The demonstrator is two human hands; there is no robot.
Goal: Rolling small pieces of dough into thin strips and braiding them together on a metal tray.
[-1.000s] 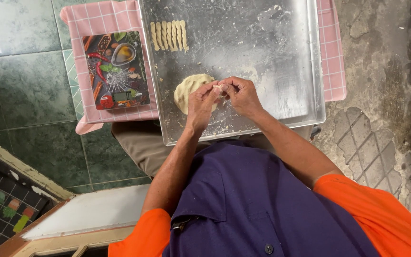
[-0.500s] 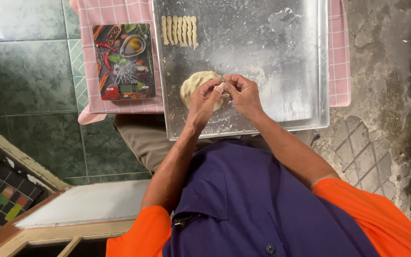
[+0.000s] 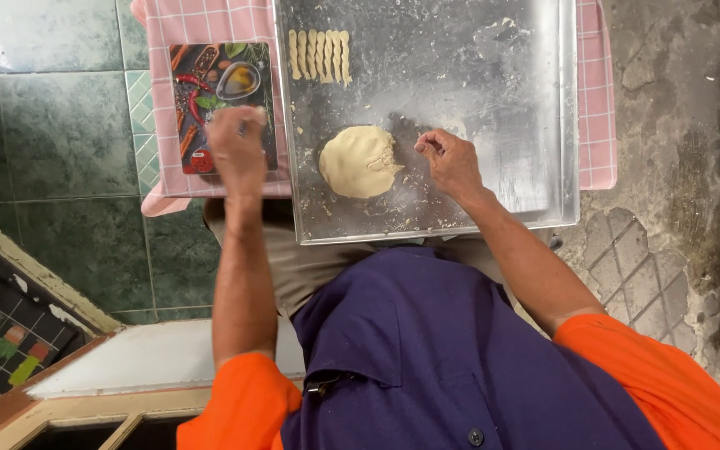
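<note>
Hands separated from the dough lump since the previous frame.

Left hand [image 3: 237, 148] has moved off the dough lump [image 3: 360, 161] to the printed board [image 3: 221, 106], fingers curled; contents cannot be determined. Right hand [image 3: 452, 160], fingers loosely pinched, hovers just beside the lump, which lies on the metal tray [image 3: 493, 100] below the twisted strips [image 3: 320, 55].

sleeves: orange, short | apron: dark blue, buttoned | trousers: khaki
</note>
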